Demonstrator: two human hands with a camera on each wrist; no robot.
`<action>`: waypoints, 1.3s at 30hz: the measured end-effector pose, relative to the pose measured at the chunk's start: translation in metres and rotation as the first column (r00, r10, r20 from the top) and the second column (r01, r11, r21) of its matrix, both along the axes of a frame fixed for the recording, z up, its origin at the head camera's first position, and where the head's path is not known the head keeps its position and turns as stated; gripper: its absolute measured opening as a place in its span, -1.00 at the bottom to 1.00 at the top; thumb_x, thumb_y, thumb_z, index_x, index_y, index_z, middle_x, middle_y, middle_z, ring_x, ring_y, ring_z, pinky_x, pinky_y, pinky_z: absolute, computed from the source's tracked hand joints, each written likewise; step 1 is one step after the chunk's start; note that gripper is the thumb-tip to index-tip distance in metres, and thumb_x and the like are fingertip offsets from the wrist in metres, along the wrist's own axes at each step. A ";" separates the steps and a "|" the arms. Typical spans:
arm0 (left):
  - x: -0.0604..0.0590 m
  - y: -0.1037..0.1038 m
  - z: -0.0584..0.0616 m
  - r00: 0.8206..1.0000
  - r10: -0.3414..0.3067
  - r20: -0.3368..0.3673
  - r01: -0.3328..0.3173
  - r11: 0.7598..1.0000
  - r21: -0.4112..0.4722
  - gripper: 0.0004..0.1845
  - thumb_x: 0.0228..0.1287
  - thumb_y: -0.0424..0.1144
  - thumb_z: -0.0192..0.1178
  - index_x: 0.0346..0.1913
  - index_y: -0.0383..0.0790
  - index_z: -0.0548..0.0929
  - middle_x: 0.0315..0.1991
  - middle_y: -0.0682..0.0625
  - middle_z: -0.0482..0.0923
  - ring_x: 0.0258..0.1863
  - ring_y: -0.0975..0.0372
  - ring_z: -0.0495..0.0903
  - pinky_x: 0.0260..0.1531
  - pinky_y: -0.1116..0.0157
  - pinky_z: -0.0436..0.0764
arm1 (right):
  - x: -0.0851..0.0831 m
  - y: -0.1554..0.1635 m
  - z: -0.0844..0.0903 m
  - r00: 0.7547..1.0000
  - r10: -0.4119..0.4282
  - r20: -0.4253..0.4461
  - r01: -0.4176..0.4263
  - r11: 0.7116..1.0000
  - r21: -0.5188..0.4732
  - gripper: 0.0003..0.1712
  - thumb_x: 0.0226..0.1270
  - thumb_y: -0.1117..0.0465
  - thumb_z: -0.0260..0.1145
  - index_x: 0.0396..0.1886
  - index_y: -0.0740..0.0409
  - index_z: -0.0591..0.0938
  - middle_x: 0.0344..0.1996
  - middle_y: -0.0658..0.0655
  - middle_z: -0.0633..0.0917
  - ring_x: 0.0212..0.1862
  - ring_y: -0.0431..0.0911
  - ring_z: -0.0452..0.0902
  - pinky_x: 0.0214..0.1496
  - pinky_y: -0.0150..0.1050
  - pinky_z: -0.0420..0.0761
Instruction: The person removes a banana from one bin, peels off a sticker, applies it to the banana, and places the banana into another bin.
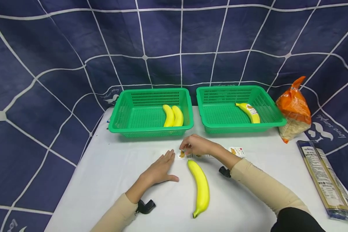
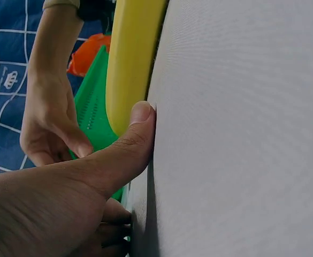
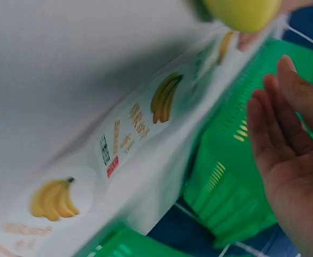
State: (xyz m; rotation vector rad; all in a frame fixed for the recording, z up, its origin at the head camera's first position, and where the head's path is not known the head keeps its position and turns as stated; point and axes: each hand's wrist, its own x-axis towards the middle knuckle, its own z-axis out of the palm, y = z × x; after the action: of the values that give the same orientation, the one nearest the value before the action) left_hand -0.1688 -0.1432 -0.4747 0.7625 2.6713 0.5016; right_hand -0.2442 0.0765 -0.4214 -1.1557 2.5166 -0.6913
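Observation:
My left hand point(image 1: 160, 170) rests on the white table with its fingers straight and the thumb spread. Just right of its fingertips lies a strip of banana stickers point(image 1: 237, 151), partly hidden under my right hand point(image 1: 198, 145). That right hand hovers at the strip's left end with fingers bent; in the right wrist view its fingers point(image 3: 268, 107) are loosely curved, with nothing visible between them. A whole yellow banana point(image 1: 201, 190) lies lengthwise between my forearms, its upper tip close to the strip. Seen from the left wrist, my thumb point(image 2: 137, 123) appears close to the banana point(image 2: 132, 59).
Behind my hands stand two green baskets: the left basket point(image 1: 127, 130) has two bananas point(image 1: 173, 116), the right basket point(image 1: 220, 129) one banana point(image 1: 249, 112) bearing a sticker. An orange-topped bag point(image 1: 295, 109) and a long flat package point(image 1: 324, 180) sit at the right.

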 end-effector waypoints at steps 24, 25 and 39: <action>-0.002 -0.004 0.002 0.999 -0.018 0.034 0.017 1.000 0.019 0.18 0.06 0.27 0.31 0.52 -0.37 -0.01 0.58 -0.17 -0.15 0.58 0.01 -0.13 0.54 0.04 -0.02 | -0.021 -0.032 -0.033 0.970 0.147 -0.194 -0.134 0.988 0.078 -0.66 -0.03 0.49 0.47 -0.21 0.13 0.79 -0.32 0.00 0.74 -0.22 -0.19 0.66 -0.05 -0.39 0.65; -0.002 -0.004 0.001 0.999 -0.019 0.036 0.018 1.000 0.019 0.18 0.06 0.27 0.31 0.52 -0.37 -0.02 0.58 -0.17 -0.16 0.58 0.01 -0.14 0.54 0.04 -0.02 | -0.021 -0.032 -0.034 0.970 0.147 -0.195 -0.136 0.988 0.069 -0.65 -0.04 0.51 0.45 -0.22 0.14 0.79 -0.33 0.00 0.74 -0.23 -0.19 0.66 -0.06 -0.39 0.65; -0.003 -0.004 0.003 0.998 -0.019 0.057 0.017 0.999 0.044 0.20 0.07 0.26 0.31 0.53 -0.36 -0.09 0.58 -0.16 -0.22 0.58 -0.01 -0.16 0.53 0.00 0.00 | -0.018 -0.038 -0.037 0.964 0.112 -0.243 -0.098 0.993 0.069 -0.77 0.05 0.49 0.42 -0.36 0.11 0.80 -0.42 -0.04 0.68 -0.38 -0.27 0.54 -0.25 -0.52 0.59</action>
State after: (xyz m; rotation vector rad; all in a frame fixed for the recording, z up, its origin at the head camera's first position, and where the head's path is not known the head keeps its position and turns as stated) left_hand -0.1716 -0.1474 -0.4718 0.7721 2.6066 0.5695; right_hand -0.2621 0.0383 -0.4580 -1.4212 2.6306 -0.4718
